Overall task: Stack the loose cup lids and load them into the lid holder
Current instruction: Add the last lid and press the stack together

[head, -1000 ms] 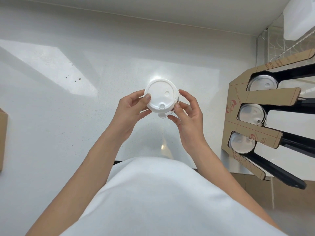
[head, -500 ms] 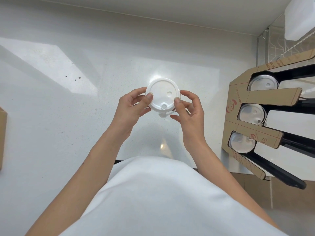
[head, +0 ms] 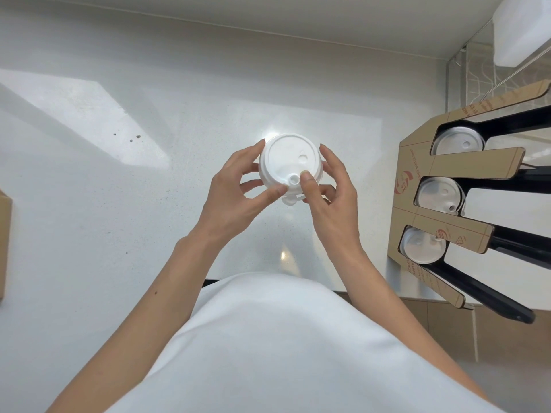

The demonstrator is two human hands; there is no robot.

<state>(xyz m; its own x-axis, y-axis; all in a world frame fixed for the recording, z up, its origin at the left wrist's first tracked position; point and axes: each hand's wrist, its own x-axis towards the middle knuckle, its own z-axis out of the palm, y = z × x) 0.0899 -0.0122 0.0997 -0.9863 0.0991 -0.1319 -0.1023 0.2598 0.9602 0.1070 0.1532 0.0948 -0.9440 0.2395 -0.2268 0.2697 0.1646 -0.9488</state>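
I hold a stack of white cup lids (head: pixel 287 162) above the white counter (head: pixel 119 204), its top lid facing me with a small spout hole and a vent. My left hand (head: pixel 235 192) grips the stack's left side, thumb on the near rim. My right hand (head: pixel 331 192) grips the right side, thumb pressing on top next to the spout. The lid holder (head: pixel 414 171), brown cardboard with black rails, stands at the right. Its three slots each show a white lid: far (head: pixel 457 143), middle (head: pixel 438 193), near (head: pixel 423 245).
A cardboard box edge (head: pixel 4 242) shows at the far left. A wire rack and a white container (head: pixel 521 28) sit behind the holder at the top right. The counter's front edge runs just before my white top.
The stack has risen slightly and shifted a little to the right. My right thumb has moved onto the top lid near the spout; both hands still hold the stack.
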